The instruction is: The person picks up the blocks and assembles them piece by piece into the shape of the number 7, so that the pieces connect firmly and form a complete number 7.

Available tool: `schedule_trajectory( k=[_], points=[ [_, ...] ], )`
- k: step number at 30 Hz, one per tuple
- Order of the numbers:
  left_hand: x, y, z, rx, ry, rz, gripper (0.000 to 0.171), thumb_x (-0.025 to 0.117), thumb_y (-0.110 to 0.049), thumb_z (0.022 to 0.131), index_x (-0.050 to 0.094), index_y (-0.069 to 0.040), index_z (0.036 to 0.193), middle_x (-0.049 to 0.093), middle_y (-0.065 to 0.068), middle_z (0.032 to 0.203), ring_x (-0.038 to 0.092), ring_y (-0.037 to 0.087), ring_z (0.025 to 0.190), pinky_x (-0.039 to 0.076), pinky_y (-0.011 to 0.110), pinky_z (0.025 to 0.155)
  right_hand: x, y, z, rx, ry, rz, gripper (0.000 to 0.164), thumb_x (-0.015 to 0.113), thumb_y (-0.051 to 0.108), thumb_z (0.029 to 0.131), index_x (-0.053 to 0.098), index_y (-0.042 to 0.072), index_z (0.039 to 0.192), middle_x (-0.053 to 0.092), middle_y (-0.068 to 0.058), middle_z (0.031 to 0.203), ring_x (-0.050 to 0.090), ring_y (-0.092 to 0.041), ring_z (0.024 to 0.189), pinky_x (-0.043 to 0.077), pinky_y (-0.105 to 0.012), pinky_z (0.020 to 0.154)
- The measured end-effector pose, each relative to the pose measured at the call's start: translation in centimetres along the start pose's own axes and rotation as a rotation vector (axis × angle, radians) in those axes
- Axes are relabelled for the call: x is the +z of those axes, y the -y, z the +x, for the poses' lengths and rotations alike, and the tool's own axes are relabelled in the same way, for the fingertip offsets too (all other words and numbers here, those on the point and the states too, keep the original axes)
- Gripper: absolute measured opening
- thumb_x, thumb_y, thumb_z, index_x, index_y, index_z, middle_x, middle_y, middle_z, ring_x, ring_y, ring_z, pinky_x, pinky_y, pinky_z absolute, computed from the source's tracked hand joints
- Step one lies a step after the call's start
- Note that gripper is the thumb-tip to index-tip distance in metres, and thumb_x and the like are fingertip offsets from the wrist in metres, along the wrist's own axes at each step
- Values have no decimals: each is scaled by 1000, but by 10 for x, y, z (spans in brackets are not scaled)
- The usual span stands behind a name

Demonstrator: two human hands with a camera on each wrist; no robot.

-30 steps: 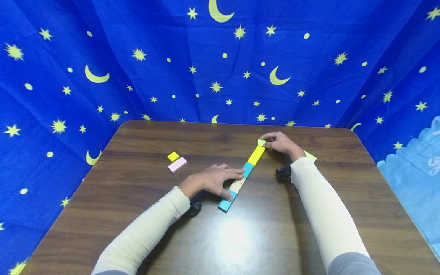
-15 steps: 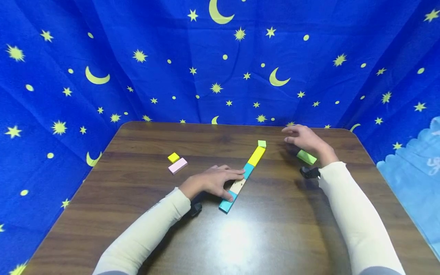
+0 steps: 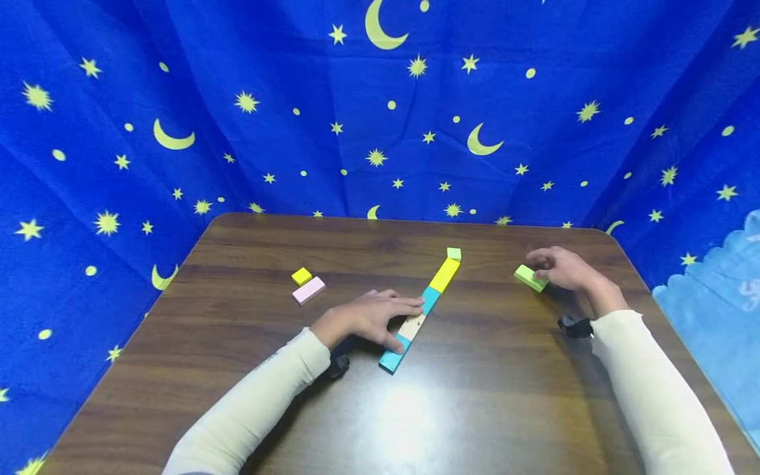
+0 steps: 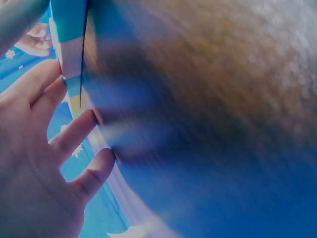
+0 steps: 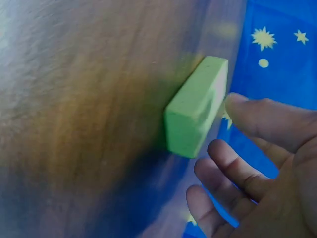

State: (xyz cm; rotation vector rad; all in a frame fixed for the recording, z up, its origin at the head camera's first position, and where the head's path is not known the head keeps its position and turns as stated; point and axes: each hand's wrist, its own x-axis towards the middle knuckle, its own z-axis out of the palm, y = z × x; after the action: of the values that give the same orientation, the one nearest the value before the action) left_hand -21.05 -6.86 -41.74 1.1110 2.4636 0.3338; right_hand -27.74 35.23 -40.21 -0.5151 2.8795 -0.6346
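A slanting row of blocks lies on the table: a blue block (image 3: pixel 390 360) nearest, a pale wooden block (image 3: pixel 411 327), another blue block (image 3: pixel 433 299), a yellow block (image 3: pixel 444 276) and a small light-green block (image 3: pixel 454 254) set at an angle at the far end. Across the row's left side rests my left hand (image 3: pixel 369 318), thumb at the near blue block and fingertips at the farther one. My right hand (image 3: pixel 567 268) hovers by a longer light-green block (image 5: pixel 198 106) on the right. Its fingers are loosely bent, with a gap between them and the block in the right wrist view.
A small yellow block (image 3: pixel 301 276) and a pink block (image 3: pixel 309 291) lie close together on the left of the brown wooden table (image 3: pixel 249 247). A blue curtain (image 3: pixel 285 138) with moons and stars hangs behind the table's far edge.
My right hand has let go of the small light-green block and moved right, to the longer light-green block. My left hand stays on the row.
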Motion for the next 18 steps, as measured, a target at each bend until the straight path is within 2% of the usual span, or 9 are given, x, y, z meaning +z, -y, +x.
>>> schedule_trajectory(
  k=[2, 6, 10, 15, 18],
  points=[
    [1, 0, 0, 3, 3, 1, 81, 74, -49, 84, 37, -30, 153, 21, -16, 165, 30, 24, 149, 22, 59, 121, 4, -5, -1, -9, 6, 11, 44, 69, 7, 86, 59, -8, 126, 67, -32, 112, 64, -45, 104, 52, -49, 87],
    [2, -1, 0, 4, 1, -3, 80, 74, -49, 84, 38, -30, 153, 21, -16, 165, 31, 24, 148, 20, 62, 121, 9, -7, -2, 13, 29, 27, 48, 70, 10, 85, 59, -4, 129, 67, -29, 111, 64, -38, 101, 49, -36, 80],
    [1, -1, -1, -1, 0, -6, 80, 74, -48, 84, 38, -30, 153, 21, -16, 165, 30, 25, 149, 19, 63, 121, 12, -3, 2, 35, 32, -8, 51, 71, 12, 84, 59, -1, 131, 64, -26, 109, 59, -35, 98, 45, -35, 78],
    [1, 0, 0, -2, 1, -5, 80, 74, -48, 84, 38, -31, 153, 21, -17, 165, 30, 23, 149, 20, 59, 122, 15, 2, 5, 32, 23, -78, 52, 72, 11, 82, 60, 1, 131, 59, -16, 98, 54, -30, 93, 42, -34, 77],
    [1, 1, 0, 0, 1, -5, 80, 75, -48, 84, 38, -31, 153, 21, -17, 165, 29, 23, 149, 22, 56, 122, 16, 4, 5, 30, 19, -83, 54, 73, 11, 81, 59, 2, 132, 59, -18, 98, 55, -31, 93, 44, -38, 77]
  ],
)
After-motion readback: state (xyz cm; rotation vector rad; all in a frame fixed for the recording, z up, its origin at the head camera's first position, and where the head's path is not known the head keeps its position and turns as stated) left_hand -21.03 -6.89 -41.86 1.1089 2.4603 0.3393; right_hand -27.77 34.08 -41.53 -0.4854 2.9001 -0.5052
